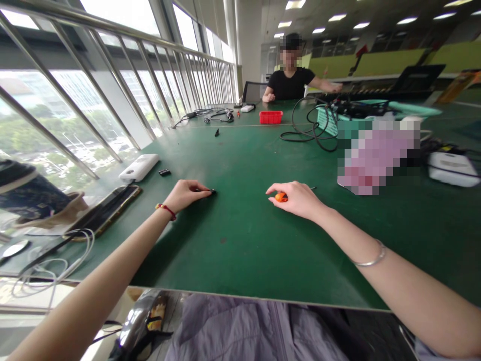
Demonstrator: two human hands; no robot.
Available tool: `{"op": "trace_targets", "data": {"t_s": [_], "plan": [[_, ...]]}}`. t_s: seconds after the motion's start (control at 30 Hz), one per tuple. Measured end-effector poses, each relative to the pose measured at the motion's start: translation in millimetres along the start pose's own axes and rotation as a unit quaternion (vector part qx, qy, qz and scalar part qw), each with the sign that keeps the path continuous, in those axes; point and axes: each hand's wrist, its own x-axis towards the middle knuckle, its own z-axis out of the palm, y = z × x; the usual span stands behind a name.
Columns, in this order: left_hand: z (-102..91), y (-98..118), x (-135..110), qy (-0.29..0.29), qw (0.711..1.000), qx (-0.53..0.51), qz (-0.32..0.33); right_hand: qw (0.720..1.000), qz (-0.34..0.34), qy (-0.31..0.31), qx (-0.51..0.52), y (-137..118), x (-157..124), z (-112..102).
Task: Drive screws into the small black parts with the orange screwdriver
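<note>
My left hand (186, 194) rests on the green table (244, 235), fingers curled together, pinching a small black object (211, 191) at its fingertips. A red cord bracelet is on that wrist. My right hand (296, 198) lies about a hand's width to the right, closed round a small screwdriver with an orange handle (280, 197); its thin metal tip (312, 188) pokes out past the knuckles. A silver bangle sits on that forearm.
A white power bank (139, 167), a small black part (164, 172), a phone (101, 213) and white cable (56, 260) lie left. A red tray (270, 117), black cables (308, 131) and a teal basket (326, 122) lie farther back. A person in black sits at the far end.
</note>
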Motion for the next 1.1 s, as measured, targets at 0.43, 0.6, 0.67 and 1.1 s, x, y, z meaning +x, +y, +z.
{"op": "trace_targets", "data": {"t_s": [0.43,0.6,0.67,1.1], "plan": [[111.0,74.5,11.5,-0.145,0.968,-0.018,0.204,0.998,0.015,0.001,0.060,12.5,3.1,-5.5],[111.0,68.9,8.1,-0.124,0.967,-0.018,0.220,0.998,0.009,-0.007,0.068,13.2,2.7,-9.0],[111.5,68.8,7.4,-0.123,0.967,-0.017,0.224,0.998,0.013,-0.006,0.067,12.6,2.5,-9.1],[111.6,66.5,6.4,-0.118,0.962,-0.011,0.245,0.998,-0.001,-0.007,0.067,17.8,4.2,-4.6]]}}
